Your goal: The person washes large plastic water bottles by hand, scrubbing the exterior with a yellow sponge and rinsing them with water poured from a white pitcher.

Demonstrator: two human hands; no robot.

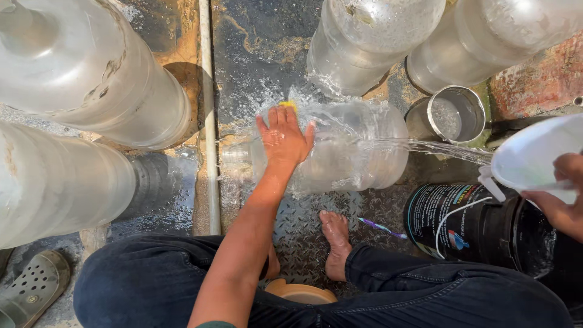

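A large clear water jug lies on its side on the wet metal floor in front of me. My left hand presses flat on its shoulder, fingers spread, over a yellow sponge that peeks out past the fingertips. My right hand grips a white plastic scoop tilted toward the jug. A stream of water runs from the scoop onto the jug and splashes around my left hand.
Several more clear jugs stand around: two at left, two at top right. A steel pot and a black bucket sit to the right. A toothbrush lies by my bare foot. A grey clog is at bottom left.
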